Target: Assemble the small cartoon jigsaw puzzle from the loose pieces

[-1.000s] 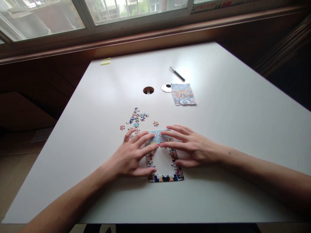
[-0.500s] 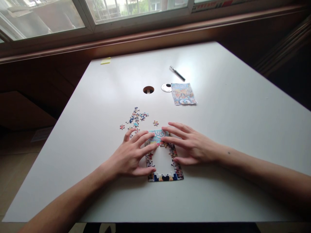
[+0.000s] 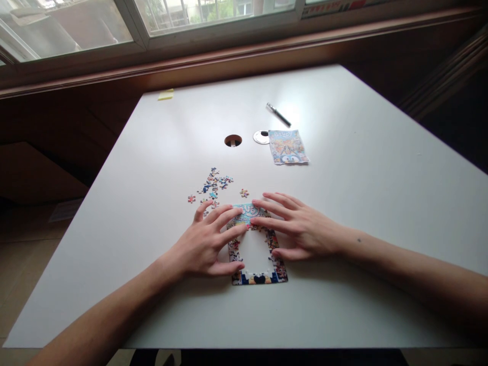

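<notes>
A partly joined jigsaw puzzle lies flat on the white table, its border pieces framing a bare middle. My left hand rests on its left side, fingers spread, fingertips on the upper part and thumb near the lower left. From the right, my right hand lies over the upper right edge with its fingers apart; the fingertips touch the light blue lettered strip. Parts of both side borders are hidden beneath the hands. Loose puzzle pieces lie scattered beyond my left hand, and one single piece sits above the puzzle.
A creased picture sheet lies farther back, overlapping a round metal cover. Left of it is a round hole in the table. A pen and a yellow sticky note lie toward the far edge, below the window.
My right hand's fingertips have shifted very slightly left on the top strip. My left hand and the loose pieces look the same.
</notes>
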Motion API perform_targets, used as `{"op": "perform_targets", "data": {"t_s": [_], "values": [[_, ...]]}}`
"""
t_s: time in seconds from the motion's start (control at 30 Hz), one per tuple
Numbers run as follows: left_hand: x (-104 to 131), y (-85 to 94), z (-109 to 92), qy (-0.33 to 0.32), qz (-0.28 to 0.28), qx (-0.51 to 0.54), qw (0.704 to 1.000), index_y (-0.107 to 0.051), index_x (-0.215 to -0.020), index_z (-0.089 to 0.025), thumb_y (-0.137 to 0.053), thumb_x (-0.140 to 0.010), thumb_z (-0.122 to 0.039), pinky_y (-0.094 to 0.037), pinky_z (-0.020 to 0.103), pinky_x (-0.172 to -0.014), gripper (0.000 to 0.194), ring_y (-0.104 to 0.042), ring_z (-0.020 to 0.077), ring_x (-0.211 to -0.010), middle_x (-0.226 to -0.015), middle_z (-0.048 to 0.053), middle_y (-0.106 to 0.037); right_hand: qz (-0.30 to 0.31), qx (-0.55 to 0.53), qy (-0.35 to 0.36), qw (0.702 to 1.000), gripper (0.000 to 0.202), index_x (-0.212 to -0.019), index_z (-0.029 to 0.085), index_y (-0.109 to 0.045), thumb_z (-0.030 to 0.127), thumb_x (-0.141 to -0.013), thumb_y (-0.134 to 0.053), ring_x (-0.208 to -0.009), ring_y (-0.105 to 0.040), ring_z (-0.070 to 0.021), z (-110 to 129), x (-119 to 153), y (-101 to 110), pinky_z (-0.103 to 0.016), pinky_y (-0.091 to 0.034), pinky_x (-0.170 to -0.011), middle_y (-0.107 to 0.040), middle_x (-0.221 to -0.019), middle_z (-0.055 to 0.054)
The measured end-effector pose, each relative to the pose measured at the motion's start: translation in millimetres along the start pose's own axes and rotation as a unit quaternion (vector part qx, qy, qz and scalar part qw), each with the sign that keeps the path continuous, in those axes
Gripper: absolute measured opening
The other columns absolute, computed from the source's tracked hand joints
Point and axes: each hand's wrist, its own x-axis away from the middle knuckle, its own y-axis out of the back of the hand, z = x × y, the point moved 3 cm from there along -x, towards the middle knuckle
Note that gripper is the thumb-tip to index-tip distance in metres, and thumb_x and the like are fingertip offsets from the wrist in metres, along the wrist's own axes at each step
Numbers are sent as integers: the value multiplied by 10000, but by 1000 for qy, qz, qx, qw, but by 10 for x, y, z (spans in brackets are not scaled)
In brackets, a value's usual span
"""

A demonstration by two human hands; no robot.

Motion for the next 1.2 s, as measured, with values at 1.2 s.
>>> {"op": "perform_targets", "data": {"t_s": [1.2], "values": [[-27, 14, -17, 22, 2, -6, 1000, -399, -1518, -256, -540, -861, -673, -65, 548, -1217, 790, -414, 367, -1359, -1490, 125, -475, -28, -9, 0, 1000, 742, -1535, 260, -416, 518, -873, -632, -1461, -306, -390, -4, -6, 13, -613, -318, -1169, -356, -1610, -125]]}}
